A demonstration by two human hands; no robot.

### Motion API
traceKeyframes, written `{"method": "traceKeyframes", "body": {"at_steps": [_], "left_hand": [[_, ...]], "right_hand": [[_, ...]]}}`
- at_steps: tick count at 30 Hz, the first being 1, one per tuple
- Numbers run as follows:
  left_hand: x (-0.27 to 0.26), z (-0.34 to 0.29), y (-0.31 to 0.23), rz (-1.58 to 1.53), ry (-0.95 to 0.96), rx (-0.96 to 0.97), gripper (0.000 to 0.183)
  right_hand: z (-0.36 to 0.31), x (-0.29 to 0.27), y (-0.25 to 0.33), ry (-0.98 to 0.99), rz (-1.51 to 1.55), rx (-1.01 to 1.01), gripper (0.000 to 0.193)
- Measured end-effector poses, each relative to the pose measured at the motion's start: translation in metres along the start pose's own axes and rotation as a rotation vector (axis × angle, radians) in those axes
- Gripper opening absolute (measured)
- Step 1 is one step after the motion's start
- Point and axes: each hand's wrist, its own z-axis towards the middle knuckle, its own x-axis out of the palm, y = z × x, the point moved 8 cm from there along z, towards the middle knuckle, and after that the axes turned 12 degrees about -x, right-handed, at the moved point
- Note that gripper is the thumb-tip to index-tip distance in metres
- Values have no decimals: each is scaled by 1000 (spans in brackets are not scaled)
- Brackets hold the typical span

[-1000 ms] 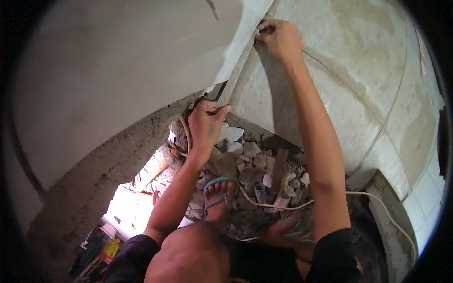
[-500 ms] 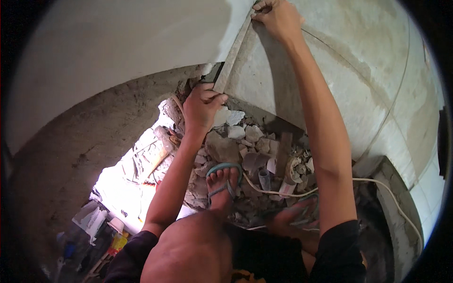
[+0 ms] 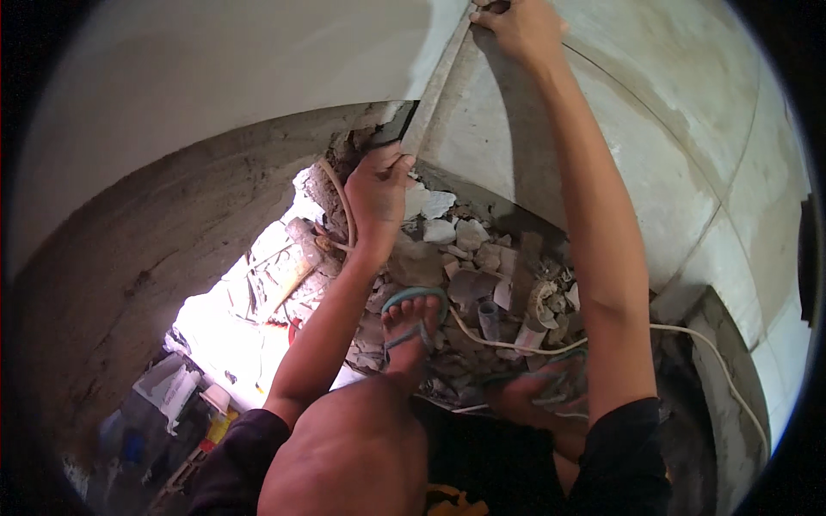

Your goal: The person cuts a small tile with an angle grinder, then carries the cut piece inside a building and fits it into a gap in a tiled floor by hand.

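A long, narrow grey strip (image 3: 440,79) runs on a slant along the corner between a smooth pale wall (image 3: 258,60) and a large-tiled wall (image 3: 469,120). My left hand (image 3: 379,198) is closed in a pinch at its lower end, beside a dark gap (image 3: 397,125) and broken masonry. Higher up, near the top edge of the view, my right hand (image 3: 525,34) pinches the strip's upper part with thumb and fingers. Just where the fingertips press is partly hidden on both hands.
Rubble (image 3: 473,236) covers the floor around my sandalled foot (image 3: 409,322), with a short grey pipe (image 3: 488,320) standing in it. A pale cable (image 3: 688,331) crosses to the right. A bent brown tube (image 3: 340,193) rises beside my left wrist. Bright light falls on debris (image 3: 232,335) at left.
My view has shifted slightly. My left hand has turned a little at the strip's lower end, its fingers drawn closer together. My right hand keeps its hold at the top.
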Motion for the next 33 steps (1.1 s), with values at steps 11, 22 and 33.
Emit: {"method": "traceKeyframes", "body": {"at_steps": [11,22,33], "left_hand": [[1,1,0,-60,25,-24,22],[1,4,-1,41,5,98,22],[-17,-133,-63,142,263,-44,21]], "right_hand": [[8,4,-14,80,-361,-95,25],[5,5,-2,59,-473,-84,23],[-93,-112,41,152,408,205,17]]}}
